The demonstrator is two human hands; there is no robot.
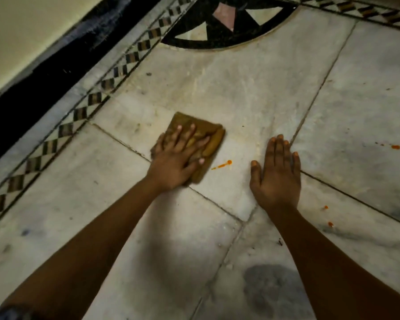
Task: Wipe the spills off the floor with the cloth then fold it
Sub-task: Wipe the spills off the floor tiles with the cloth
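I saw two bare hands, one cloth (195,132) and about five orange spills on the marble floor (252,88). The left hand (178,158) lay fingers spread, pressing the folded, rumpled mustard-brown cloth flat. The right hand (276,174) rested flat, fingers together; the nearest spill (223,164) sat just beside the cloth.

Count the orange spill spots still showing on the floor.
4 patches: a streak beside the cloth, a cluster far right, and two drops right of the right forearm. More may lie hidden under the cloth or hands.
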